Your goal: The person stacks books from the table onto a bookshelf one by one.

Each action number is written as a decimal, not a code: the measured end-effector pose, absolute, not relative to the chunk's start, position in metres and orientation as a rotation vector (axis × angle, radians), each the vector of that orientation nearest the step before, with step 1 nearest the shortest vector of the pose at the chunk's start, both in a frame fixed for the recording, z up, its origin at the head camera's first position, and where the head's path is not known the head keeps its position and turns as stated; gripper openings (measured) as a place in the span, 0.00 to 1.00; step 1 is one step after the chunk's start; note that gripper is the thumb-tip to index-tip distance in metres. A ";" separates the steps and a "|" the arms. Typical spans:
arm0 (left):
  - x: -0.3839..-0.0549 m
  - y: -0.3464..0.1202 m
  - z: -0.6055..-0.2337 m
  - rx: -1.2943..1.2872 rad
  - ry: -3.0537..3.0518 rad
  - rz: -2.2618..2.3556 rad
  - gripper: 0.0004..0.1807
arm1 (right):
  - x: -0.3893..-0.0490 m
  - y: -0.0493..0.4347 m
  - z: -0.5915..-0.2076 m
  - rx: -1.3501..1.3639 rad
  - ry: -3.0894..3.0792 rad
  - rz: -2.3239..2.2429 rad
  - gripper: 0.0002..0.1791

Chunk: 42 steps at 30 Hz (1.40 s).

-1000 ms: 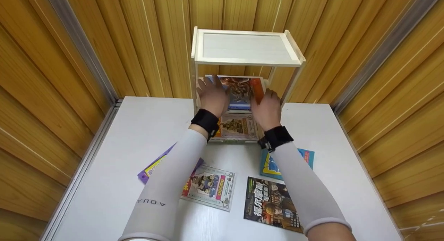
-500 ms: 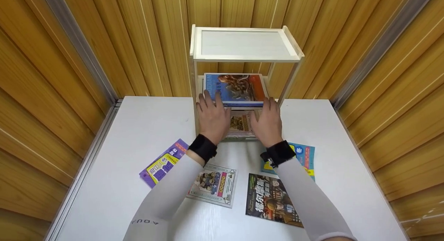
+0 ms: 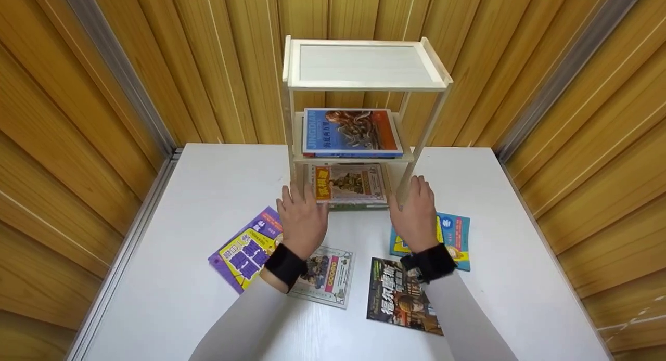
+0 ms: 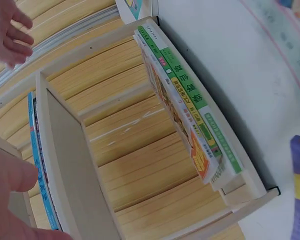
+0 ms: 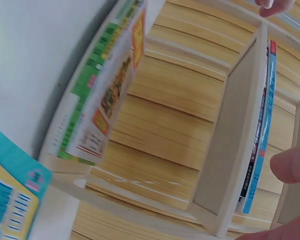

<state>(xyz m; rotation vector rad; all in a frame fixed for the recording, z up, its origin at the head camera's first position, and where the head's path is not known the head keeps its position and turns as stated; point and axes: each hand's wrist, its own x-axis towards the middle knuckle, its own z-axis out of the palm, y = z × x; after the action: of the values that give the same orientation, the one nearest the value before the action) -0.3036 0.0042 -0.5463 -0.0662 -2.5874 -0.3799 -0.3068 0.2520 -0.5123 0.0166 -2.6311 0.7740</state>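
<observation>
My left hand (image 3: 302,219) is held in front of the small wooden shelf (image 3: 369,85), fingers extended and nothing in it. To its right my right hand (image 3: 414,215) is likewise empty, close to the shelf's right front post and over part of a teal book (image 3: 459,236). A blue and orange book (image 3: 354,131) lies flat on the middle tier, on at least one other book. Several books, topped by one with a red and yellow title (image 3: 351,183), are stacked on the bottom tier. In the left wrist view, green spines (image 4: 187,82) show in that stack.
Loose on the white table (image 3: 218,179) are a purple book (image 3: 244,249), a pale bordered book (image 3: 335,280) partly under my left wrist, and a dark-covered book (image 3: 400,298) partly under my right arm. Wood-panelled walls (image 3: 250,64) enclose the table.
Both hands have left the blue and orange book on the middle tier and drawn back toward me, out of the shelf. That book now lies flat and uncovered.
</observation>
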 end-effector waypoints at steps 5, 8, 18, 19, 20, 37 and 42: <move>-0.282 -0.004 -0.552 -0.096 -2.797 -0.387 0.33 | -0.278 0.245 -0.534 0.022 -2.819 0.699 0.34; -0.269 -0.008 -0.558 -0.103 -2.899 -0.399 0.31 | -0.262 0.240 -0.546 0.045 -2.891 0.644 0.34; -0.214 -0.023 -0.586 -0.130 -2.883 -0.476 0.26 | -0.221 0.230 -0.567 0.108 -3.004 0.620 0.29; -0.209 -0.026 -0.589 -0.136 -2.886 -0.496 0.25 | -0.217 0.231 -0.569 0.100 -3.019 0.624 0.28; -0.204 -0.028 -0.593 -0.141 -2.890 -0.522 0.24 | -0.213 0.233 -0.570 0.090 -3.032 0.630 0.28; -0.186 -0.044 -0.603 -0.001 -2.968 -0.687 0.29 | -0.190 0.250 -0.596 -0.002 -3.072 0.654 0.26; -0.181 -0.039 -0.602 -0.021 -2.957 -0.697 0.30 | -0.190 0.251 -0.594 0.002 -3.075 0.668 0.28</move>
<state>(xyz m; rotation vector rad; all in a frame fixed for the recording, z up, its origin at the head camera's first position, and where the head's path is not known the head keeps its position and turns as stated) -0.1810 -0.0392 -0.6022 -0.0214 -2.9573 -0.6967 -0.1905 0.2507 -0.5935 0.0025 -3.0747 0.6678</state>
